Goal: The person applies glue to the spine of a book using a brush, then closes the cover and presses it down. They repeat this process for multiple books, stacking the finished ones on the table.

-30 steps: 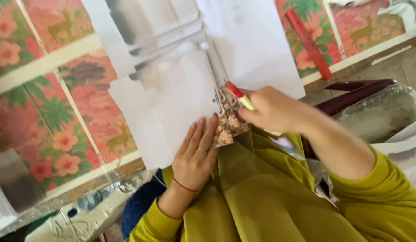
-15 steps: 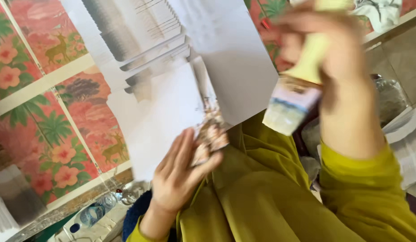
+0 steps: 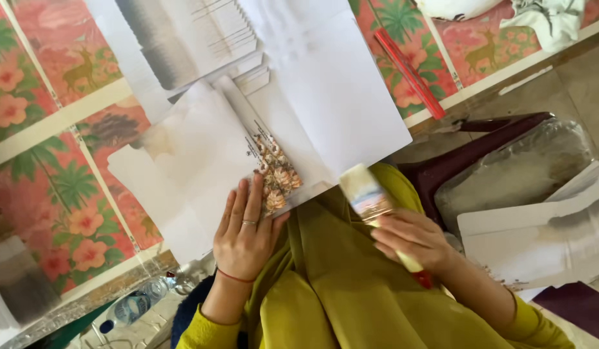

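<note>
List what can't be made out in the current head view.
- Brush bristles: blurred, so any glue or paint on them is unreadable.
- Brush handle: mostly covered by the right hand.
- Patterned strip: its lower end lies under the left hand fingers.
- Paper stack: cut off by the top edge.
- Bottle: contents unclear.

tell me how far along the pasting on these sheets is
Looks done: a stack of sheets lies fanned out above. In hand: the left hand presses flat on the patterned strip of the folded sheet; the right hand holds a brush off the paper. Left: I can't tell how many remain.
</note>
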